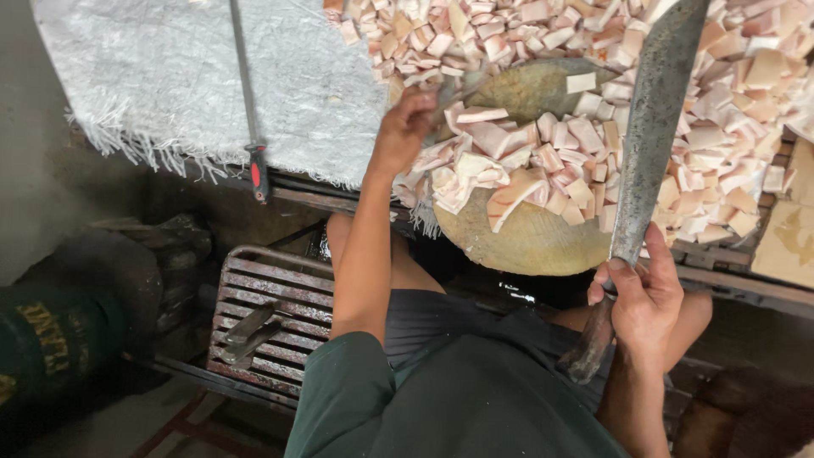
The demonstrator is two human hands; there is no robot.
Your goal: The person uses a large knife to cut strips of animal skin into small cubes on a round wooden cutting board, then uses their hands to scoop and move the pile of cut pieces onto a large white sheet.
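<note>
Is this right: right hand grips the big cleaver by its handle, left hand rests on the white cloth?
Not quite. In the head view the left hand is on the pile of cut meat pieces on the round chopping block, not the white cloth. The right hand does grip the cleaver handle.

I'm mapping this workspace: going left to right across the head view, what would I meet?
Dark green cylinder → rusty metal grate → sharpening steel with red-black handle → left hand → round wooden chopping block → long cleaver blade → piled meat cubes.

Cleaver (649, 127) tip beyond top edge; left fingertips (421, 100) blurred
</note>
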